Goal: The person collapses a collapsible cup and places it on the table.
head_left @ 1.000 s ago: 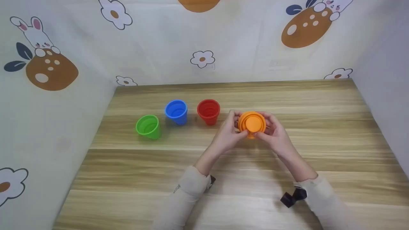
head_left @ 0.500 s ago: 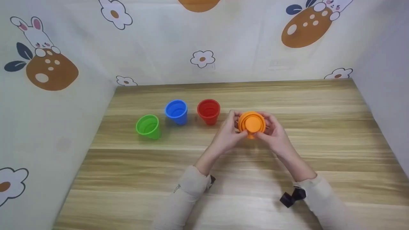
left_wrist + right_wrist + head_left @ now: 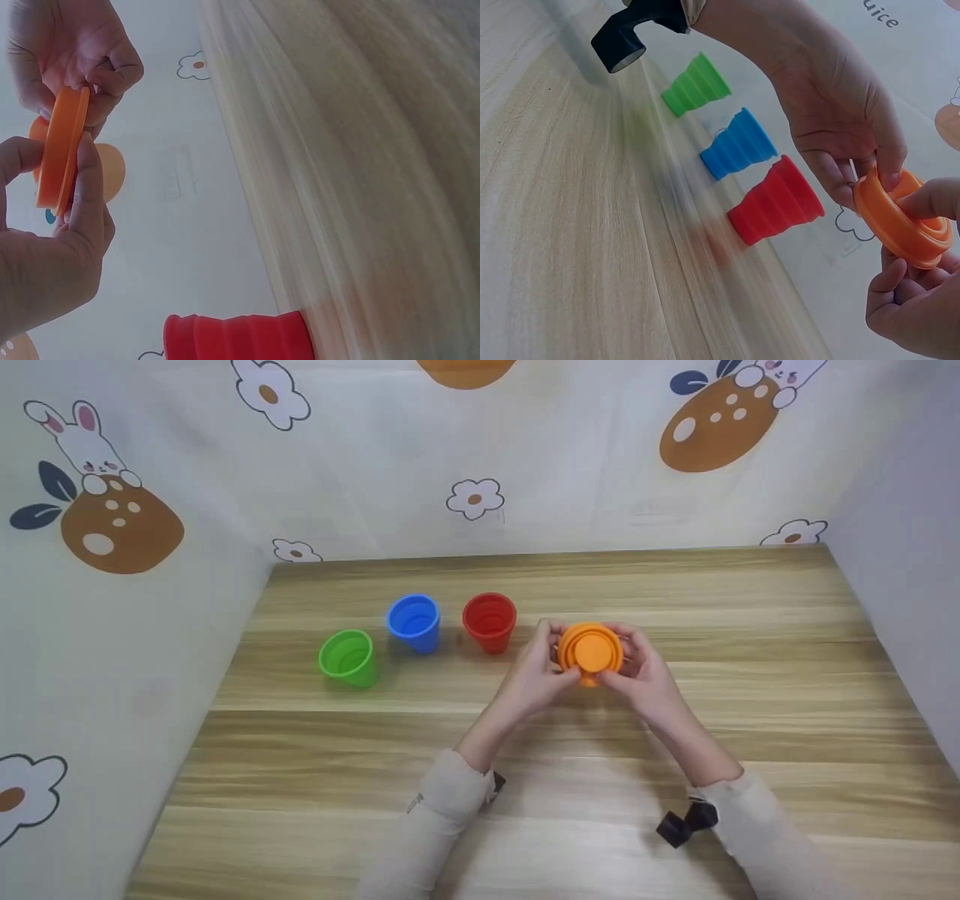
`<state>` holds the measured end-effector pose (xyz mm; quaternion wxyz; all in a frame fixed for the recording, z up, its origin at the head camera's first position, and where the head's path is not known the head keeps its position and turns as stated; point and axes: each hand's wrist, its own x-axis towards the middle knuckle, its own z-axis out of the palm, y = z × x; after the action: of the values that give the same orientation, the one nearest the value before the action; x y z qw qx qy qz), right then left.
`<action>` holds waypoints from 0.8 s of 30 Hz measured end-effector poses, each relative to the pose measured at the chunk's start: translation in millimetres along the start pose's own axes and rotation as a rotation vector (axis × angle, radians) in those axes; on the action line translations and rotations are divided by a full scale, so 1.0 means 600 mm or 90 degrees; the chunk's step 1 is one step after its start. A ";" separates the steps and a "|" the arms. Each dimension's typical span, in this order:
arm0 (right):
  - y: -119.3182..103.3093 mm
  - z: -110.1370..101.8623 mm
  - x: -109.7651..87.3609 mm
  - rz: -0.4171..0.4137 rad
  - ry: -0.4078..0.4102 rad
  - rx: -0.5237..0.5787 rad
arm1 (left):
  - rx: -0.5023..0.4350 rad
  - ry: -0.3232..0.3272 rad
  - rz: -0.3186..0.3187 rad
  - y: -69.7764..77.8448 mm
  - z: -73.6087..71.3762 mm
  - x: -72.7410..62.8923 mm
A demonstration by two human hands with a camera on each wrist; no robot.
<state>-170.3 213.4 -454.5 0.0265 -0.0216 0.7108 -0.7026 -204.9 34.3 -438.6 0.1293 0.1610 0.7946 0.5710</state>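
An orange collapsible cup (image 3: 593,652), folded down into a flat ringed disc, is held up between both hands. My left hand (image 3: 531,673) pinches its left side, thumb on the near face and fingers behind. On the opposite side my right hand (image 3: 651,681) grips the rim the same way. The left wrist view shows the cup (image 3: 63,154) edge-on, raised off the table. In the right wrist view, thumbs press on the folded rings of the cup (image 3: 900,217). Closest to the left hand stands a red cup (image 3: 490,622), extended and upright.
Left of the red cup stand a blue cup (image 3: 415,622) and a green cup (image 3: 349,658), both extended and upright on the wooden table (image 3: 315,765). A patterned wall covering (image 3: 390,457) rises behind the table. Black camera mounts (image 3: 686,823) hang at the wrists.
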 end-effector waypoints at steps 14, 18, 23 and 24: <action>-0.007 -0.001 0.005 0.000 0.007 -0.005 | -0.008 0.012 -0.019 0.007 0.004 0.004; -0.008 -0.002 0.005 -0.006 0.004 0.001 | -0.026 0.017 -0.023 0.008 0.004 0.005; -0.010 -0.003 0.004 -0.006 0.001 0.026 | -0.069 0.011 -0.004 0.006 0.002 0.005; -0.011 -0.004 0.004 -0.004 0.002 0.029 | -0.079 0.007 0.002 0.005 0.001 0.005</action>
<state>-173.0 215.5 -447.7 0.0240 -0.0222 0.6945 -0.7188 -206.8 36.9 -435.9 0.1338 0.1505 0.7579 0.6205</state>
